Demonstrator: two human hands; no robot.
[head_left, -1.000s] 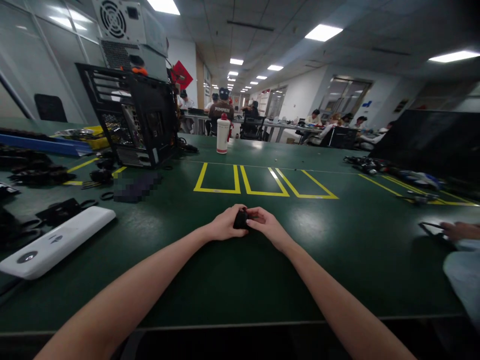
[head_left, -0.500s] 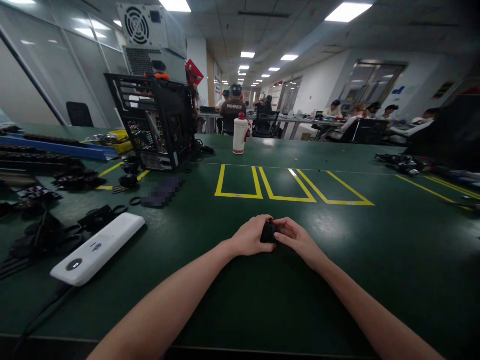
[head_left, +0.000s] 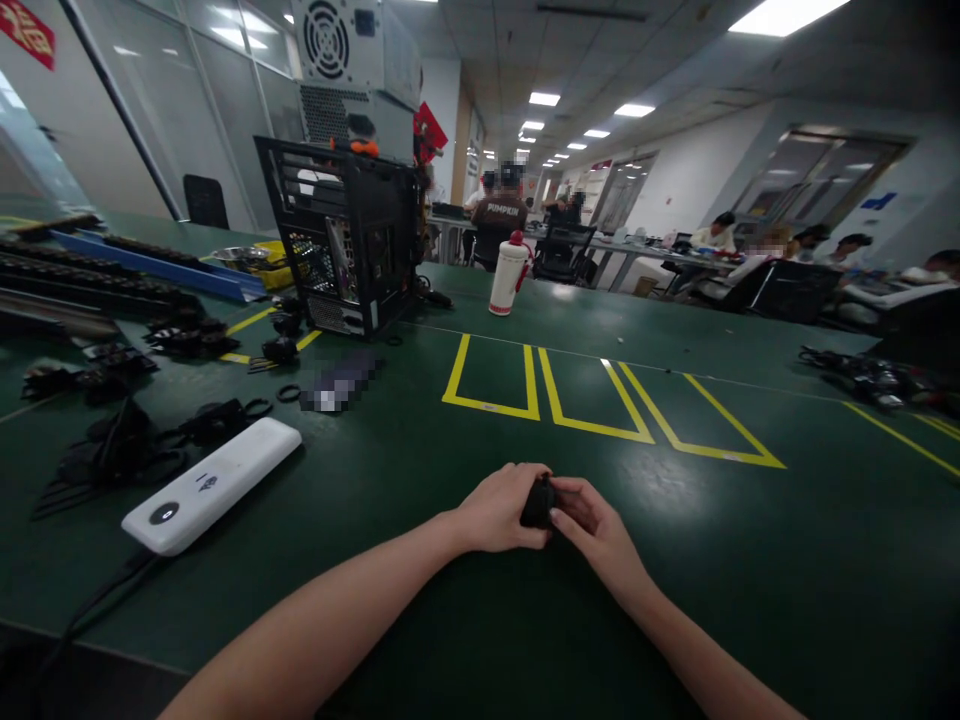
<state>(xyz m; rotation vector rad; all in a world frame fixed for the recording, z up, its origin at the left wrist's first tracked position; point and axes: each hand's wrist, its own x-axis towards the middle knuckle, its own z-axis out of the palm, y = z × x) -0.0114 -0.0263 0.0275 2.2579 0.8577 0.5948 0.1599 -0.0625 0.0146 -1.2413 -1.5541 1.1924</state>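
Observation:
Low in the middle of the head view, a small black rounded object sits between my two hands; its kind is hard to make out. My left hand wraps round it from the left, thumb below and fingers above. From the right, my right hand pinches its edge with thumb and fingertips. Both hands are close to the green table, and whether the object touches it is not clear. Part of the object is hidden by the fingers.
Yellow tape outlines lie beyond my hands. A white bottle with a red lid stands farther back. Left are a white power bank with a cable, black parts and an open computer case. People sit at far tables.
The view has tilted and turned left, so the scene sits farther right in the picture. Both hands keep hold of the black object, with only slight finger movement.

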